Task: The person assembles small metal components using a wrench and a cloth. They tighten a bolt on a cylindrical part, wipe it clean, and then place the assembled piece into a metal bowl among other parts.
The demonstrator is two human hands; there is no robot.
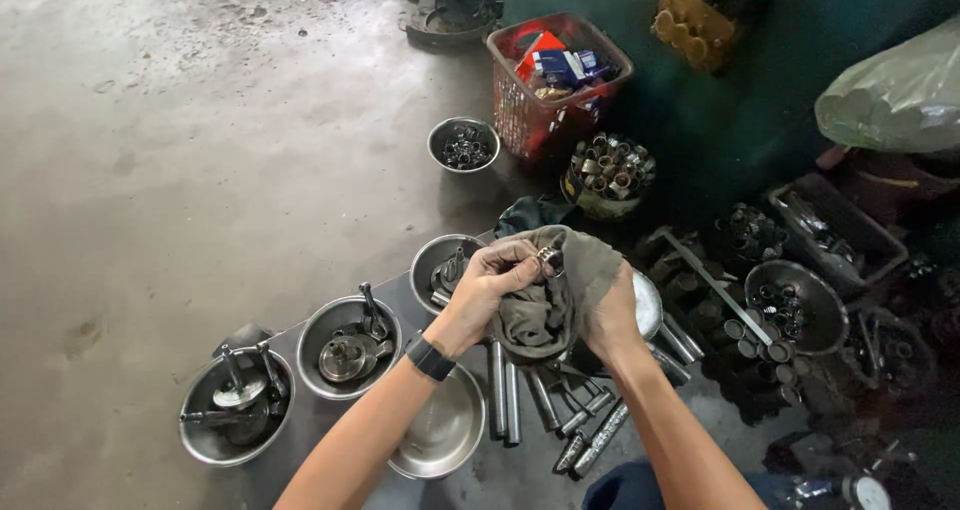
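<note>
Wiping a small metal ring with a rag, mid-frame, over bowls of parts on the concrete floor (150,120).

Largest first: steel bowls (348,346) lower left, red basket (520,110) up top, rods (505,390) below my hands. Grey rag (545,305) bunched at centre — my right hand (612,320) is closed under it, cupping the cloth. My left hand (485,285) pinches the small metal ring (549,261) at the rag's top edge, fingertips clamped. Best, I judge, to turn the ring inside the cloth — a firm grip, so it can't drop.
</note>
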